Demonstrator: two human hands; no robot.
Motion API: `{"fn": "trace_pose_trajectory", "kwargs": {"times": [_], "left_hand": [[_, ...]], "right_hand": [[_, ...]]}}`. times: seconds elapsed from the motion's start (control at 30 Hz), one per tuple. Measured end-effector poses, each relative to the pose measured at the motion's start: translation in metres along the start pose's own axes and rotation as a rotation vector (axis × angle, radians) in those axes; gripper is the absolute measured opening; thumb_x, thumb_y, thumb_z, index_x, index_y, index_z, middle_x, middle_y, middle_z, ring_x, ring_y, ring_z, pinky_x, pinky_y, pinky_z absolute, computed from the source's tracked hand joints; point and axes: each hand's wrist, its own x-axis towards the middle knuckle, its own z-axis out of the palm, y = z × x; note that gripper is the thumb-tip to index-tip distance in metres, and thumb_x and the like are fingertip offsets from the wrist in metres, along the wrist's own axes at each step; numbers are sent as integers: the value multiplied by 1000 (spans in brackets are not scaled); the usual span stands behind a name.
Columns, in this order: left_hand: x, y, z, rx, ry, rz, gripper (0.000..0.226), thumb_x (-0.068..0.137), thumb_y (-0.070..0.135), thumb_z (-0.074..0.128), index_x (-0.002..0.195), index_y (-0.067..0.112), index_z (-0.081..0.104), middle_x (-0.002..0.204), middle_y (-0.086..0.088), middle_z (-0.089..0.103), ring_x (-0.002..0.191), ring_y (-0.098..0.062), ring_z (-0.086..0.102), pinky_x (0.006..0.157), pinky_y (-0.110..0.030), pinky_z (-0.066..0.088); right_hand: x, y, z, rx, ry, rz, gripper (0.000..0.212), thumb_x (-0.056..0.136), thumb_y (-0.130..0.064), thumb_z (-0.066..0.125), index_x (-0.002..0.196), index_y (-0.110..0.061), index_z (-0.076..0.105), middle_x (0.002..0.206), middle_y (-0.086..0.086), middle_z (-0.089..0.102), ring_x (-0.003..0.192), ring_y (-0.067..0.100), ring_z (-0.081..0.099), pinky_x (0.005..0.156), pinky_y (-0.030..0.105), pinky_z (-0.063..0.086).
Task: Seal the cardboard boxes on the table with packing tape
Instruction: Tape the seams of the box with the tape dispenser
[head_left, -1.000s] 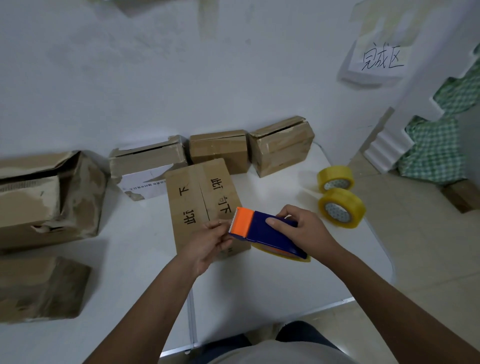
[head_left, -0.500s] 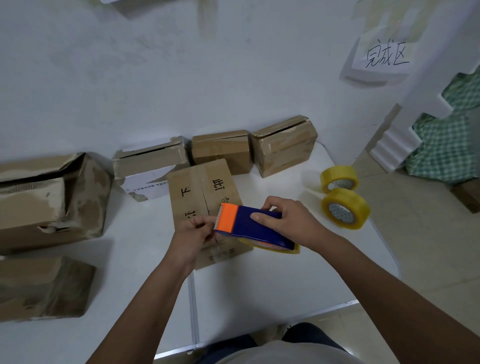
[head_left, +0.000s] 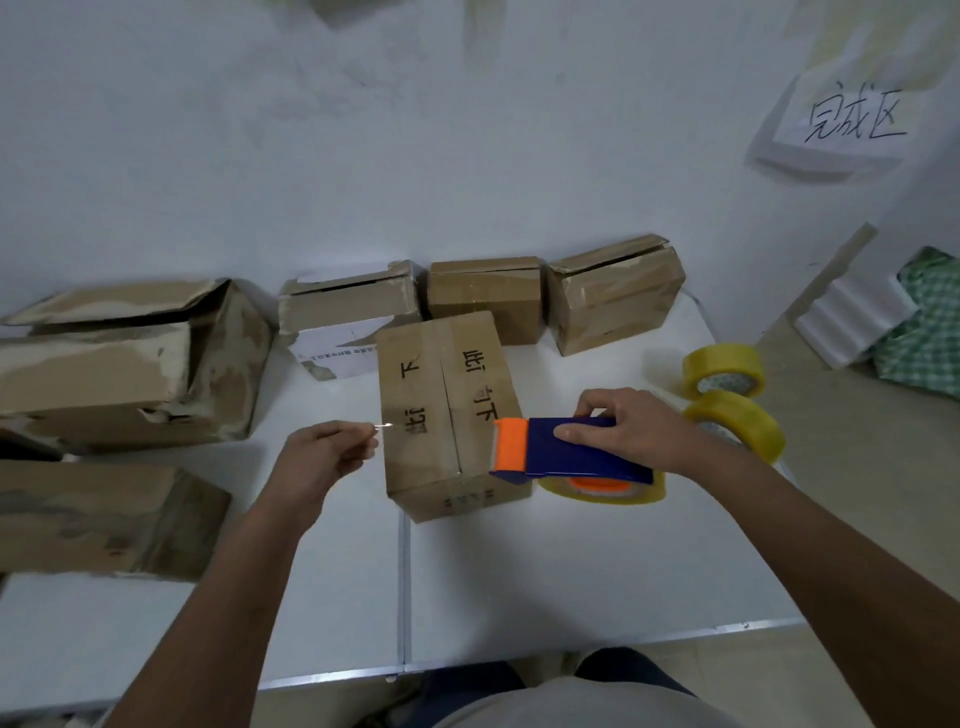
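A closed cardboard box (head_left: 441, 395) with black printed characters lies in the middle of the white table (head_left: 571, 582), its centre seam facing up. My right hand (head_left: 631, 428) grips a blue tape dispenser (head_left: 566, 449) with an orange cutter head, held over the box's right near corner. A yellowish tape roll sits under the dispenser. My left hand (head_left: 327, 452) pinches the end of a clear tape strip, stretched to the left of the box across its near part.
Three small cardboard boxes (head_left: 483, 296) stand along the back wall. A large crumpled box (head_left: 130, 364) and a flat one (head_left: 98, 519) lie at the left. Two spare yellow tape rolls (head_left: 727, 395) rest at the table's right edge. A paper sign (head_left: 852, 122) hangs on the wall.
My left hand has pulled away leftward from the dispenser, drawing tape out across the box. My right hand has carried the dispenser to the right, over the box's near right corner.
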Motion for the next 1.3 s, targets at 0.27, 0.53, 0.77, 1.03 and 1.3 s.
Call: {"fn": "trace_pose_trajectory", "kwargs": {"times": [0.27,0.53,0.77,1.03,1.3], "left_hand": [[-9,-30,17,-34,161,-14,14,89,15,73,95,2,74,81,-8,70,74,-14,63,73,-23,50],[0,-43,-10,-73,261,6,11,89,16,73,95,7,75,78,-3,70,75,-12,63,76,-23,50],[-9,-59,-10,-34,243,-29,17,91,20,71,94,4,73,86,-9,70,83,-19,64,81,-28,51],[-26,-76,28,48,409,-65,26,86,36,76,98,15,66,97,1,67,92,-18,61,86,-33,50],[-26,-83,42,84,442,-110,48,80,44,79,111,16,55,98,1,59,87,-9,56,71,-25,42]], "right_hand": [[6,8,2,-36,39,13,36,84,-62,60,97,-29,61,90,-12,62,78,8,62,62,18,50],[-2,27,-9,23,45,17,29,84,-57,63,90,-29,63,91,-7,70,80,12,67,64,23,55],[3,47,-23,-49,94,68,36,80,-62,63,89,-27,65,89,-2,71,79,16,68,72,33,58],[18,51,-20,-209,151,65,49,83,-70,53,82,-24,70,79,-5,70,73,13,66,70,29,51],[27,60,-17,-248,119,56,47,83,-70,55,84,-25,70,77,-7,69,74,12,65,70,29,52]]}}
